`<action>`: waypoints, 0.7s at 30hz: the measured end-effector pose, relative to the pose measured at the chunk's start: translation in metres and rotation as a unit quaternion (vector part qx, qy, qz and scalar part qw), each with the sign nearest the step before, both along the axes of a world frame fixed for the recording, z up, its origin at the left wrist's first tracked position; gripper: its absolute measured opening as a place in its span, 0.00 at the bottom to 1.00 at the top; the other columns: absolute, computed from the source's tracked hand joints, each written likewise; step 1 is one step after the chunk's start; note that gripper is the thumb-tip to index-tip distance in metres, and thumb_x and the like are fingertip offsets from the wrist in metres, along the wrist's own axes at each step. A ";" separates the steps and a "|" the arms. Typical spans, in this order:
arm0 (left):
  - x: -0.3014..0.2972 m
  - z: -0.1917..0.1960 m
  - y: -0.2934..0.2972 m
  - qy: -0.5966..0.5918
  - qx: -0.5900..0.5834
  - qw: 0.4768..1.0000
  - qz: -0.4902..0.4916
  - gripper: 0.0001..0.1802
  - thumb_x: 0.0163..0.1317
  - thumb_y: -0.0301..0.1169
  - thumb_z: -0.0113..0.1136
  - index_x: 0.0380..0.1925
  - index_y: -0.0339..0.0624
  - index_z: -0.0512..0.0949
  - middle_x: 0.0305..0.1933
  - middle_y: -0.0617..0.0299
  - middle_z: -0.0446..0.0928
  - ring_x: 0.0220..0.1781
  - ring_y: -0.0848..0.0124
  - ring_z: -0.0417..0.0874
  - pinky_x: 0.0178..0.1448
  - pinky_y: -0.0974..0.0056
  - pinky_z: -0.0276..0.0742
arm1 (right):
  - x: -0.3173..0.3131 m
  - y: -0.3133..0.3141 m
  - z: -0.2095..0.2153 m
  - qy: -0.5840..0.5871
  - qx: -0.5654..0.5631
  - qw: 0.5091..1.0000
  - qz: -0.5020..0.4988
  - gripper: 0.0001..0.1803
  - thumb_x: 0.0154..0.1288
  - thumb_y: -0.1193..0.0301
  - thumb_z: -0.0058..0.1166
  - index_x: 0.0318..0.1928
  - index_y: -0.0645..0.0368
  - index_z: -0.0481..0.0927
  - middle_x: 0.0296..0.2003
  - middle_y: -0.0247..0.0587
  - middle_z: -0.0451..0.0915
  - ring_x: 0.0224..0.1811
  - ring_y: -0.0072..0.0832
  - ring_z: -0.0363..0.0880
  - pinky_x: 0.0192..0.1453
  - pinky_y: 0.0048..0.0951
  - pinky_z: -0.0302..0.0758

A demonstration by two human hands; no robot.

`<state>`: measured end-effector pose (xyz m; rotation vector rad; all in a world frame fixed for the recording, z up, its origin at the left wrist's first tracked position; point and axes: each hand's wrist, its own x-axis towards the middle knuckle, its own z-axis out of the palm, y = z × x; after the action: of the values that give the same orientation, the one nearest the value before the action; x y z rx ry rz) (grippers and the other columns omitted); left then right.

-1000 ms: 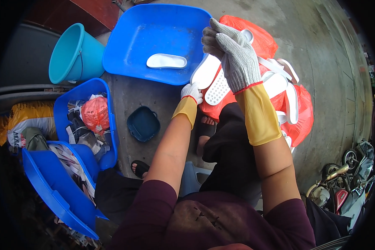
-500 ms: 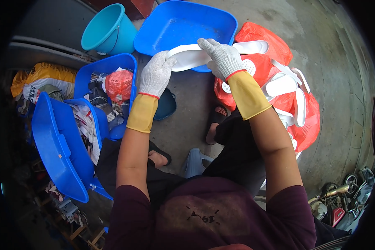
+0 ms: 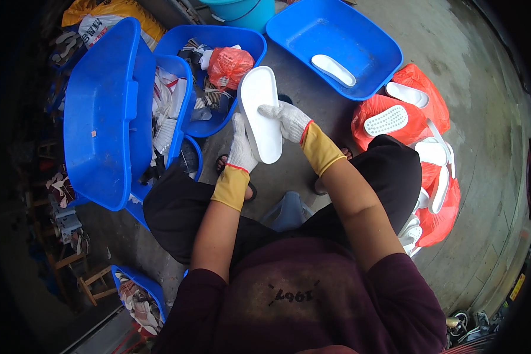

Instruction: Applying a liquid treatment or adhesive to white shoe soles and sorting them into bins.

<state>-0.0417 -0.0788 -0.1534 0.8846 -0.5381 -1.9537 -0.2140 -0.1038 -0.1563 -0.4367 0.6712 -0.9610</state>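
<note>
Both of my hands wear white knit gloves with yellow cuffs. A white shoe sole (image 3: 259, 112) is held up between them, its smooth face towards me. My left hand (image 3: 241, 144) grips its left edge near the lower end. From the right side my right hand (image 3: 286, 120) is closed on the edge, thumb lying over the face. Another white sole (image 3: 334, 70) lies in the shallow blue tub (image 3: 295, 26) ahead to the right. More white soles (image 3: 386, 120), some with dimpled undersides up, rest on red plastic bags (image 3: 371, 106) at my right.
At my left stand blue bins (image 3: 97, 118) with scraps and bundled pieces; a red bag (image 3: 227, 68) sits in one. A turquoise bucket (image 3: 248, 15) is at the far edge. Below me is a grey-blue stool (image 3: 288, 211). A blue crate (image 3: 153, 289) of shoe parts is lower left.
My hands have come nearer my body, and the sole is now upright instead of sideways and bent. A sole now shows in the blue tub. My view has turned left.
</note>
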 end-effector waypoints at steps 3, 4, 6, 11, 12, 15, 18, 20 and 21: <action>0.013 -0.032 0.039 0.082 0.114 0.989 0.053 0.47 0.72 0.71 0.48 0.78 0.50 0.63 0.76 0.56 0.71 0.74 0.55 0.75 0.75 0.46 0.74 | 0.045 0.008 -0.046 0.203 -0.005 0.979 0.020 0.27 0.73 0.56 0.65 0.61 0.63 0.81 0.48 0.44 0.87 0.46 0.32 0.88 0.56 0.39 0.83; 0.026 -0.041 0.043 0.130 0.142 0.980 0.041 0.42 0.75 0.66 0.49 0.78 0.50 0.63 0.75 0.56 0.71 0.74 0.56 0.75 0.77 0.48 0.72 | 0.054 0.011 -0.050 0.340 -0.013 0.939 0.042 0.25 0.73 0.56 0.63 0.60 0.63 0.82 0.48 0.47 0.88 0.47 0.37 0.88 0.56 0.39 0.82; 0.021 -0.059 0.042 0.100 0.165 0.981 0.026 0.39 0.78 0.63 0.48 0.78 0.51 0.63 0.75 0.56 0.71 0.74 0.56 0.75 0.77 0.49 0.71 | 0.066 0.022 -0.071 0.545 -0.174 0.820 -0.009 0.22 0.71 0.58 0.60 0.58 0.59 0.85 0.48 0.54 0.87 0.51 0.51 0.87 0.59 0.40 0.81; 0.014 -0.124 0.039 0.051 0.221 0.972 0.055 0.34 0.80 0.55 0.49 0.76 0.46 0.65 0.73 0.52 0.72 0.73 0.54 0.75 0.76 0.49 0.71 | 0.066 0.030 -0.127 0.624 -0.222 0.749 0.009 0.19 0.68 0.64 0.59 0.55 0.56 0.87 0.47 0.55 0.88 0.53 0.52 0.86 0.60 0.44 0.81; 0.019 -0.133 0.039 0.049 0.228 0.971 0.058 0.34 0.80 0.55 0.49 0.76 0.46 0.65 0.73 0.52 0.72 0.73 0.54 0.75 0.76 0.49 0.71 | 0.062 0.022 -0.143 0.658 -0.227 0.718 0.001 0.17 0.68 0.66 0.59 0.54 0.56 0.87 0.47 0.54 0.88 0.52 0.52 0.86 0.59 0.46 0.81; 0.048 -0.161 0.037 -0.012 0.268 0.958 0.097 0.38 0.77 0.59 0.52 0.71 0.40 0.68 0.66 0.50 0.75 0.65 0.51 0.79 0.69 0.48 0.75 | 0.050 -0.016 -0.174 0.730 -0.280 0.622 0.034 0.14 0.68 0.71 0.57 0.52 0.55 0.84 0.44 0.52 0.87 0.49 0.49 0.87 0.53 0.47 0.83; 0.056 -0.173 0.028 0.352 0.221 0.909 -0.005 0.34 0.73 0.63 0.55 0.54 0.40 0.73 0.45 0.58 0.72 0.43 0.60 0.74 0.50 0.55 0.75 | 0.046 -0.054 -0.202 0.786 -0.307 0.516 0.143 0.16 0.66 0.71 0.57 0.54 0.50 0.84 0.51 0.43 0.85 0.55 0.41 0.85 0.56 0.42 0.83; 0.048 -0.161 0.026 0.307 0.265 0.914 0.021 0.35 0.73 0.62 0.56 0.54 0.38 0.73 0.44 0.57 0.73 0.43 0.60 0.74 0.49 0.54 0.75 | 0.044 -0.061 -0.221 0.804 -0.288 0.452 0.257 0.18 0.66 0.72 0.57 0.56 0.48 0.84 0.57 0.38 0.82 0.63 0.36 0.80 0.60 0.41 0.80; 0.045 -0.154 0.024 0.262 0.305 0.915 0.041 0.35 0.73 0.62 0.57 0.54 0.36 0.74 0.43 0.57 0.74 0.44 0.60 0.73 0.48 0.54 0.76 | 0.043 -0.062 -0.228 0.807 -0.298 0.434 0.268 0.20 0.65 0.72 0.57 0.57 0.46 0.83 0.57 0.37 0.81 0.64 0.36 0.79 0.59 0.42 0.80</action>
<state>0.0036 -0.0549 -0.3076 0.6750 0.4431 -2.1945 -0.1711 -0.1655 -0.3841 -2.2232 1.7201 0.2676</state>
